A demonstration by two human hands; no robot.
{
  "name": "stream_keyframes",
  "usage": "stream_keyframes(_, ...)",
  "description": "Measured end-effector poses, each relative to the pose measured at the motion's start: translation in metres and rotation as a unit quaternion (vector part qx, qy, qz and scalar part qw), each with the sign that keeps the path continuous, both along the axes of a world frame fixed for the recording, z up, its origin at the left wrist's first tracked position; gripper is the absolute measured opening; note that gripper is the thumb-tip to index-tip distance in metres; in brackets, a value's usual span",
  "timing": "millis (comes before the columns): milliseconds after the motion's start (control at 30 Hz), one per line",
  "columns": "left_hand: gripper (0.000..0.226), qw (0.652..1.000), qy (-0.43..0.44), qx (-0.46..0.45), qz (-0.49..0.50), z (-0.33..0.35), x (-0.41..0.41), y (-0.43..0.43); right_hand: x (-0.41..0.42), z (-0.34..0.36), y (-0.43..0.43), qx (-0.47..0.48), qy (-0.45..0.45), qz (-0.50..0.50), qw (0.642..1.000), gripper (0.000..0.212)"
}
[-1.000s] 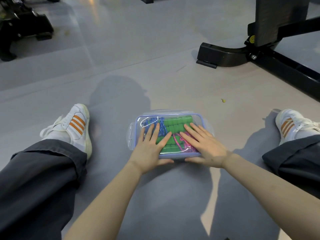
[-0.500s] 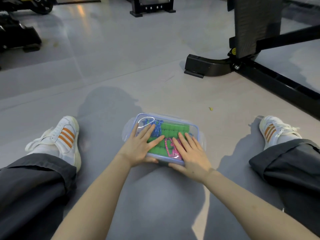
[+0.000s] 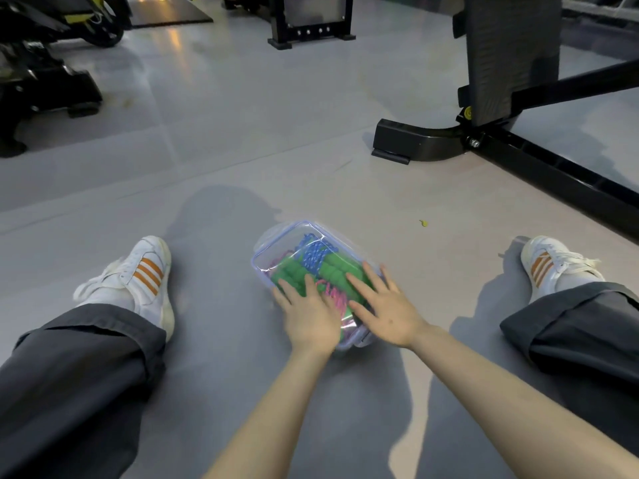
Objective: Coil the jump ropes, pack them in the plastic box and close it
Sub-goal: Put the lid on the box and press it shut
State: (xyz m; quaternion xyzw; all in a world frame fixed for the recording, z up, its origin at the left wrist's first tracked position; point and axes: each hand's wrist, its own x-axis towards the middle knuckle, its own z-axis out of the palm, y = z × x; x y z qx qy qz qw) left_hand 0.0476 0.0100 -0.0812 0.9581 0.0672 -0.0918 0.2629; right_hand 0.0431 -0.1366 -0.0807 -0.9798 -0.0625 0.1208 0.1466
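The clear plastic box [image 3: 276, 248] with a pale blue rim lies on the grey floor between my legs, its lid on top and its long side turned diagonally. Through the lid I see coiled jump ropes: green [image 3: 337, 269], blue [image 3: 313, 254] and pink [image 3: 332, 295]. My left hand [image 3: 309, 318] lies flat on the near left part of the lid, fingers straight and spread. My right hand [image 3: 387, 312] presses flat on the near right part, fingers spread. The box's near end is hidden under both hands.
My legs in dark trousers and white shoes with orange stripes [image 3: 148, 271] [image 3: 549, 264] flank the box. A black gym machine base [image 3: 411, 143] stands at the back right, more black equipment [image 3: 41, 88] at the back left. A small yellow scrap [image 3: 423, 223] lies on the floor.
The box has turned from lying crosswise to a diagonal, its far end swung left. Both hands stayed flat on the lid and shifted toward its near end.
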Motion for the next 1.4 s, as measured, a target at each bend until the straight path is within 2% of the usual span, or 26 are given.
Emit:
stream_keyframes(67,0.075,1.000,-0.014,-0.027,-0.002,-0.015,-0.011,-0.014,-0.003,0.000,0.002,-0.014,-0.007,0.003,1.000,0.069)
stream_keyframes(133,0.093,0.996,-0.075,-0.025,-0.034,-0.029,-0.009,-0.010,-0.007,-0.003,0.003,-0.027,-0.028,-0.011,0.999,0.079)
stream_keyframes(200,0.095,0.990,-0.104,-0.003,-0.092,-0.037,-0.002,0.003,-0.013,-0.005,0.001,-0.053,-0.092,-0.014,0.994,0.076)
stream_keyframes(300,0.090,0.971,-0.071,0.046,-0.225,-0.032,0.012,0.022,-0.028,-0.010,-0.016,-0.066,-0.196,0.029,0.978,0.054)
stream_keyframes(367,0.087,0.948,-0.050,0.083,-0.303,-0.024,0.024,0.032,-0.036,-0.007,-0.030,-0.056,-0.212,0.068,0.973,0.050)
stream_keyframes(467,0.089,0.903,-0.098,0.174,-0.380,-0.015,0.028,0.039,-0.033,0.002,-0.037,-0.025,-0.180,0.128,0.975,0.065)
stream_keyframes(500,0.087,0.895,-0.124,0.177,-0.390,-0.016,0.024,0.039,-0.029,0.003,-0.036,-0.023,-0.156,0.142,0.977,0.069)
stream_keyframes(567,0.079,0.891,-0.173,0.121,-0.403,-0.023,0.009,0.035,-0.025,-0.004,-0.032,-0.036,-0.114,0.169,0.978,0.082)
stream_keyframes(633,0.076,0.884,-0.208,0.079,-0.411,-0.033,-0.002,0.035,-0.025,-0.015,-0.028,-0.041,-0.111,0.174,0.978,0.089)
stream_keyframes(867,0.091,0.817,-0.266,0.137,-0.493,-0.030,0.011,0.048,-0.023,-0.020,-0.029,-0.072,-0.110,0.174,0.976,0.093)
stream_keyframes(1100,0.094,0.810,-0.263,0.176,-0.494,-0.032,0.012,0.047,-0.023,-0.027,-0.026,-0.095,-0.136,0.171,0.971,0.088)
stream_keyframes(1400,0.081,0.805,-0.262,0.197,-0.495,-0.035,0.011,0.045,-0.027,-0.032,-0.023,-0.114,-0.175,0.164,0.964,0.077)
